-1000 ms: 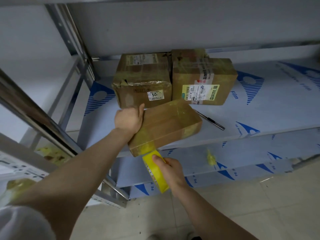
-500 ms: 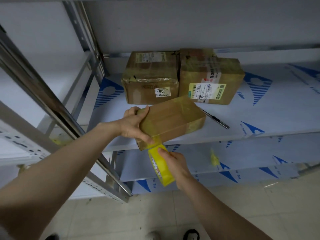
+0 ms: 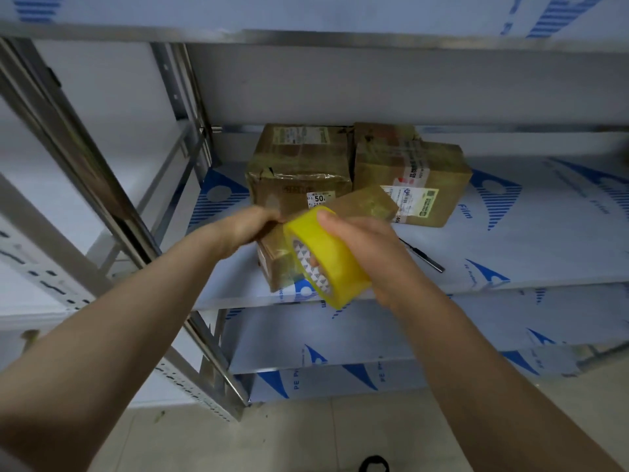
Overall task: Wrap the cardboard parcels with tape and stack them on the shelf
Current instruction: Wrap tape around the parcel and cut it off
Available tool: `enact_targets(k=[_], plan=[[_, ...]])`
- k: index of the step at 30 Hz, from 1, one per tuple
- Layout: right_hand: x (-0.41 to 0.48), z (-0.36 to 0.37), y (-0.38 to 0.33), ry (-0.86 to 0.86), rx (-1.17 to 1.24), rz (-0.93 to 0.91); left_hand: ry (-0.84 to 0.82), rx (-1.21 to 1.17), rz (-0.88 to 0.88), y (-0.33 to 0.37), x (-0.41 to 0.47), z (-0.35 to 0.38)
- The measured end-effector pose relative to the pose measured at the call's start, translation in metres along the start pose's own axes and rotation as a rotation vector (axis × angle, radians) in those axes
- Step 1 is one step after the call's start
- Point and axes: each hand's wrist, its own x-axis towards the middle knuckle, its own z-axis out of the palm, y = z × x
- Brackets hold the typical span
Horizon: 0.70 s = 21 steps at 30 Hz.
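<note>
A small brown cardboard parcel [image 3: 364,202], shiny with tape, sits tilted at the front of the middle shelf [image 3: 531,253]. My left hand [image 3: 245,226] grips its near left end. My right hand [image 3: 360,247] holds a yellow tape roll [image 3: 326,257] in front of the parcel, thumb on the roll's top and fingers through its core. A strip of tape runs from the roll onto the parcel's near end. Much of the parcel is hidden behind the roll and my hands.
Two taped parcels stand at the back of the shelf: one with a "50" sticker [image 3: 299,175], one with a shipping label [image 3: 412,182]. A dark pen-like tool [image 3: 425,257] lies right of my hand. A steel upright [image 3: 102,199] stands at left; lower shelves lie below.
My right hand has lifted the tape roll from below the parcel's near end up in front of it. The parcel has turned in my left hand. The view tilted upward.
</note>
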Motion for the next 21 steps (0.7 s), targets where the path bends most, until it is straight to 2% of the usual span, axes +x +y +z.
enact_targets(k=[2,3,7,9,12,15,17,19,21], plan=[[0.012,0.011,-0.013,0.028,-0.025,-0.012,0.158,0.073,0.091,0.015,0.007,0.005],[0.017,0.015,-0.018,0.041,-0.045,-0.012,0.179,0.077,0.114,0.021,0.011,0.007],[0.029,0.017,-0.021,0.056,-0.057,0.01,0.072,0.371,0.081,0.022,0.03,0.011],[0.028,0.015,-0.012,0.1,-0.095,-0.032,0.062,0.439,0.111,0.019,0.034,0.01],[0.019,0.012,0.026,0.207,-0.211,-0.065,0.16,0.496,0.142,0.013,0.04,0.008],[0.015,0.009,0.063,0.237,-0.104,-0.011,0.201,0.561,0.159,0.012,0.041,0.008],[0.019,0.012,0.078,0.265,-0.057,-0.002,0.319,0.697,0.253,0.012,0.039,0.01],[0.024,0.016,0.084,0.284,-0.121,-0.015,0.447,0.904,0.347,0.016,0.035,0.015],[0.03,0.017,0.088,0.28,-0.155,-0.019,0.465,0.99,0.287,0.019,0.033,0.024]])
